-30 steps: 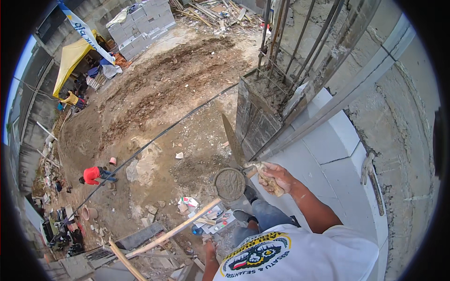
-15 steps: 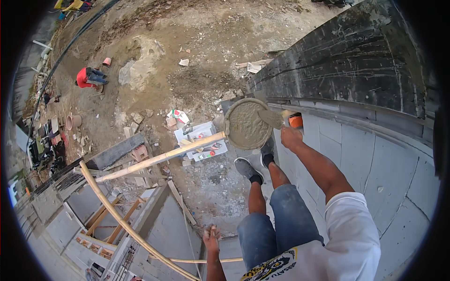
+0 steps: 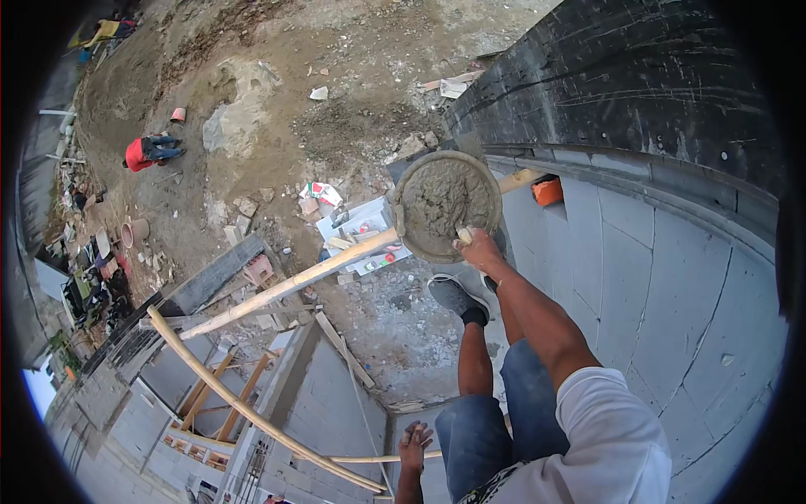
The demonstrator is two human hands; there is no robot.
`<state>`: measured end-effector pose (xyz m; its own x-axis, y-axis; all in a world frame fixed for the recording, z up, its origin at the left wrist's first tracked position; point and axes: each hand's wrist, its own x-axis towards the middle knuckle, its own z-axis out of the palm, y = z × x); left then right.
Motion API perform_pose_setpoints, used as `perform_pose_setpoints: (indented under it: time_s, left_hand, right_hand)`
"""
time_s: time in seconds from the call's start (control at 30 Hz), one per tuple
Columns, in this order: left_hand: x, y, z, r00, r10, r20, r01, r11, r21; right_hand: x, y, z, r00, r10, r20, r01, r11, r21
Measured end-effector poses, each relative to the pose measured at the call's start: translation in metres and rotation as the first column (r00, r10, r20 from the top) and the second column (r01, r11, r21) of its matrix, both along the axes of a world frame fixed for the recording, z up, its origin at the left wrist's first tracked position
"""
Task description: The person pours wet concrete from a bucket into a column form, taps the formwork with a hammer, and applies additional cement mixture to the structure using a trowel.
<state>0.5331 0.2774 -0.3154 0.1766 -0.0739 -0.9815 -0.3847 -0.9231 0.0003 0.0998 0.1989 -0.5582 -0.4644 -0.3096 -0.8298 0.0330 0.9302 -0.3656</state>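
My right hand point(image 3: 480, 250) grips the light handle of a trowel point(image 3: 464, 236), whose blade is sunk in grey mortar point(image 3: 441, 193) inside a round bucket point(image 3: 492, 196). The bucket stands high above the ground, by the end of a bamboo pole point(image 3: 322, 272). My left hand point(image 3: 415, 440) hangs low beside my left thigh, fingers loosely curled and apart, holding nothing that I can see. My feet, in grey shoes point(image 3: 456, 296), are just below the bucket.
A block wall point(image 3: 630, 311) runs down the right, under dark formwork boards point(image 3: 613, 76) and beside an orange object point(image 3: 547, 190). Far below left, a person in red point(image 3: 138, 154) bends near a bucket point(image 3: 178, 114). More poles and block walls point(image 3: 298, 403) lie lower left.
The view has tilted down from the rebar column to the bucket. My right hand has moved leftward into the bucket, and the trowel blade, earlier visible, has gone into the mortar.
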Motion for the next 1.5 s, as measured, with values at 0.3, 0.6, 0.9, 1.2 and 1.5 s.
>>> perform_pose_setpoints:
  time_s: [0.3, 0.6, 0.9, 1.2, 1.5]
  left_hand:
    - [-0.039, -0.069, -0.013, 0.983, -0.045, -0.176, -0.005, 0.962, -0.271]
    - [-0.016, -0.095, -0.022, 0.975, -0.161, -0.154, 0.115, 0.955, -0.273]
    - [-0.098, -0.201, 0.008, 0.947, -0.225, -0.23, 0.109, 0.897, -0.429]
    - [-0.203, -0.238, 0.047, 0.909, -0.339, -0.241, 0.165, 0.825, -0.54]
    - [-0.237, -0.214, 0.073, 0.869, -0.462, -0.175, 0.333, 0.81, -0.483]
  right_hand:
    - [0.016, 0.054, 0.073, 0.977, 0.017, -0.214, -0.039, 0.994, -0.101]
    - [-0.006, 0.045, 0.322, 0.991, 0.034, -0.132, -0.064, 0.971, -0.231]
    - [-0.092, 0.046, 0.625, 0.83, 0.012, 0.557, 0.424, 0.634, -0.646]
    - [-0.25, 0.016, 0.588, 0.179, -0.08, 0.981, 0.963, -0.191, -0.192]
    - [-0.203, 0.011, 0.589, 0.406, -0.067, 0.911, 0.911, -0.047, -0.409]
